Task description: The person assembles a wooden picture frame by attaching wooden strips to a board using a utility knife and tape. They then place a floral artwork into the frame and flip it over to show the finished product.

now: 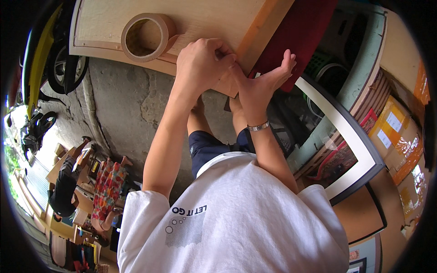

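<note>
A wide roll of brown packing tape [166, 32] stands on its side on a flat light-brown panel [205, 18], a short loose end sticking out to its right. Just right of the roll, my left hand [200, 59] is closed at the panel's near edge, fingertips curled together. What they pinch, if anything, is hidden. My right hand [259, 84] is beside it at the near right corner, its fingers stretched out to the right and its thumb close to the left thumb. Below the hands a brown flap [226, 85] shows at the corner. An orange-brown strip [264, 32] runs along the panel's right side.
Dark red material [296, 41] lies right of the panel. A white-and-black frame [350, 123] leans at my right, near taped cardboard boxes [391, 123]. Motorbikes stand at the left on the concrete floor [118, 100]. Two people [109, 186] are among stacked goods at lower left.
</note>
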`<state>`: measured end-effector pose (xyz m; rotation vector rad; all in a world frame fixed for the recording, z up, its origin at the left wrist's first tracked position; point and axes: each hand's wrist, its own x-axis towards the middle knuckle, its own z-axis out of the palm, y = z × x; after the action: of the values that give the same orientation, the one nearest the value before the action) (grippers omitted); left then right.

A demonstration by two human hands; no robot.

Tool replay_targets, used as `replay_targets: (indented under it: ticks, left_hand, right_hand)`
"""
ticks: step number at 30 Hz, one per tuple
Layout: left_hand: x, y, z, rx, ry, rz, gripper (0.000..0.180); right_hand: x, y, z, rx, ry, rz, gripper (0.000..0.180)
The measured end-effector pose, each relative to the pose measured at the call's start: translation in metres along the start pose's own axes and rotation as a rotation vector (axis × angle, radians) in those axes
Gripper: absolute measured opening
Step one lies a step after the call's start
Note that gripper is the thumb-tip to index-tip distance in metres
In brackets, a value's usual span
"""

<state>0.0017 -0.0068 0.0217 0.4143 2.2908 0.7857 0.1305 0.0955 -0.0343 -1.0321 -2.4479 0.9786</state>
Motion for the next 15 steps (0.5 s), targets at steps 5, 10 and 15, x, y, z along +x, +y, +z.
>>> replay_targets:
  ticks: [5,10,15]
  left_hand:
    - [0.001,0.001,0.000,-0.021,-0.010,-0.018,0.027]
    - [-0.002,0.004,-0.003,-0.056,-0.016,-0.038,0.029]
    - [-0.010,-0.004,0.009,-0.278,0.181,0.002,0.025]
  right_hand:
    - [-0.019,0.007,-0.010,-0.012,-0.038,0.009,0.123]
    - [0.004,0.007,-0.015,0.011,-0.006,-0.021,0.121]
    - [-0.024,0.010,-0.022,0.001,-0.101,-0.035,0.119]
